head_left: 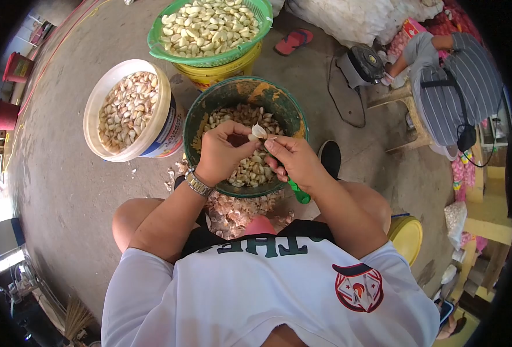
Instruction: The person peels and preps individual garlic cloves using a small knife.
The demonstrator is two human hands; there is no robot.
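Observation:
Over a dark green tub (295,104) of garlic cloves, my hands meet fingertip to fingertip. My left hand (226,151), with a metal watch on its wrist, pinches a garlic clove (259,131) with pale papery skin sticking up. The thumb and forefinger of my right hand (295,162) touch the same clove from the other side. Its lower fingers wrap a small knife, whose green handle (298,191) sticks out below the palm; the blade is mostly hidden. Beneath my hands, loose cloves (249,172) fill the tub's bottom.
A white bucket (91,124) of unpeeled cloves stands left of the tub. Behind it, a green basket (153,43) of peeled cloves sits on a yellow bucket (232,70). Garlic skins (238,211) litter the floor before me. Another person (461,87) sits at right near a scale (363,65).

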